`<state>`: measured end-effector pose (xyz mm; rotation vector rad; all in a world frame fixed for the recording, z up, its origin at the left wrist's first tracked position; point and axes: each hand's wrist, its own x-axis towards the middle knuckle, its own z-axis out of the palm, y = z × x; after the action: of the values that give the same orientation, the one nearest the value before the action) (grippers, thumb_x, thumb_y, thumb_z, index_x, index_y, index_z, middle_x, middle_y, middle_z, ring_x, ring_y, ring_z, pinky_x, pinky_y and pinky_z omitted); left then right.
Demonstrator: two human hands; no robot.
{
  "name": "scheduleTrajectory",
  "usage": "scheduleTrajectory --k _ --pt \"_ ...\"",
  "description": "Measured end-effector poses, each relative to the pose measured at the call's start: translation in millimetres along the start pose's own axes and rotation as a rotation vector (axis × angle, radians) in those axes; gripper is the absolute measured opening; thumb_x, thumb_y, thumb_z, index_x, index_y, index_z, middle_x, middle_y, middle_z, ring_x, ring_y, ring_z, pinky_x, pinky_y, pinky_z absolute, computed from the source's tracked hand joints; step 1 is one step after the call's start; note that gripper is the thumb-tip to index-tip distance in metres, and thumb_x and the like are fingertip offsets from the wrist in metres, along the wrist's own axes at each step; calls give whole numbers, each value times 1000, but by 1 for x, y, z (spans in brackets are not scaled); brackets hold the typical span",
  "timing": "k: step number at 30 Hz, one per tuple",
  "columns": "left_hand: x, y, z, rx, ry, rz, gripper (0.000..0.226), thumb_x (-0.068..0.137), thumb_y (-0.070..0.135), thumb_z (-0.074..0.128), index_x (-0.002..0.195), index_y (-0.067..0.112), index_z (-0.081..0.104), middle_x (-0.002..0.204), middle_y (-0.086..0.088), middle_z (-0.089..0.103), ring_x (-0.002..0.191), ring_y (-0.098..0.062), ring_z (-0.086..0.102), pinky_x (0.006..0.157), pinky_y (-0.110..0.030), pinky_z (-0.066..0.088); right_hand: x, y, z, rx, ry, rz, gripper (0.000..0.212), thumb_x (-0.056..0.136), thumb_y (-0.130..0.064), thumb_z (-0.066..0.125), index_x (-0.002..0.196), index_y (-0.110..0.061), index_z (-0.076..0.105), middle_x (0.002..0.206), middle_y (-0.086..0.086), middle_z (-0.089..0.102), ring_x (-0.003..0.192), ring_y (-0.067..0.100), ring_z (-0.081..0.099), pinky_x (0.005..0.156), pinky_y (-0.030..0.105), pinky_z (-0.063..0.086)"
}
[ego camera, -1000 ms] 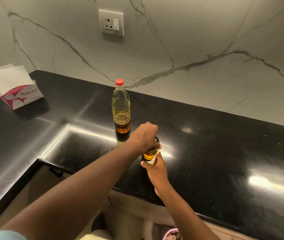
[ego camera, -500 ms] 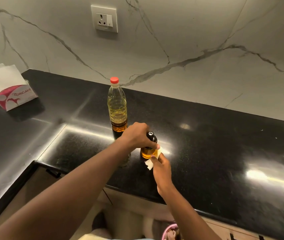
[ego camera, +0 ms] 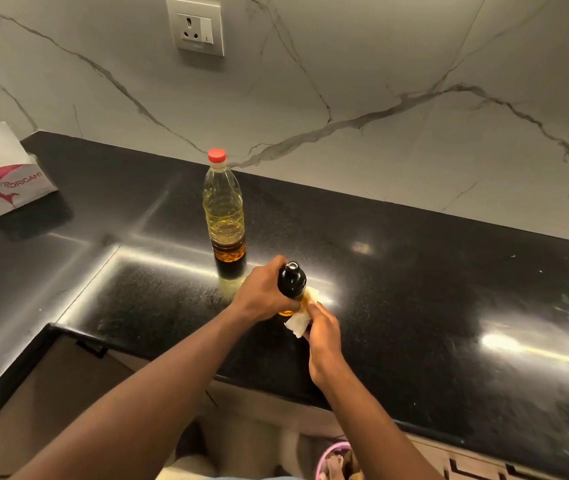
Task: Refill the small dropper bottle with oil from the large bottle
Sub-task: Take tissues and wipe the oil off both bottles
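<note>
Got my left hand (ego camera: 264, 295) wrapped around the dropper bottle (ego camera: 291, 289), grip closed on its side just under the black cap (ego camera: 291, 278). It's standing on the black surface (ego camera: 414, 289) near the front edge. My right hand (ego camera: 322, 336) is pinching a bit of white paper (ego camera: 298, 322) against the bottle's lower part, where you can see amber oil. The big oil bottle (ego camera: 224, 216), red cap (ego camera: 216, 156) on, stands upright just behind. Tissue pack (ego camera: 6, 183) sits way off to the left.

Home kitchen: black countertop (ego camera: 414, 271), marble backsplash (ego camera: 380, 81).
</note>
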<state>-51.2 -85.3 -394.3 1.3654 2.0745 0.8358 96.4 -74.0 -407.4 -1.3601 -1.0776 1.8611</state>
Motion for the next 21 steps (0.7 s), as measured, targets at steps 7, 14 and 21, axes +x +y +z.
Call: scheduleTrajectory --k 7,14,21 --pt "-3 7 -2 56 87 20 64 60 39 96 109 26 55 96 10 65 88 -12 65 69 -20 47 1 -1 -2 4 -10 -28 32 109 -22 44 108 -22 76 100 1 79 90 9 71 87 30 54" --pt "-2 28 -17 -38 106 110 61 57 43 96 102 29 58 91 12 70 85 -6 68 72 -24 55 9 -17 3 365 -107 68 43 110 -37 38 124 -11 68 121 14 74 119 29 67 111 49 46" --pt "3 50 -40 -61 130 172 66 61 36 97 115 28 61 104 8 72 97 -12 70 86 -29 61 4 -30 -1 581 -223 174 73 103 -63 33 138 -5 59 131 21 68 128 36 61 118 54 35"
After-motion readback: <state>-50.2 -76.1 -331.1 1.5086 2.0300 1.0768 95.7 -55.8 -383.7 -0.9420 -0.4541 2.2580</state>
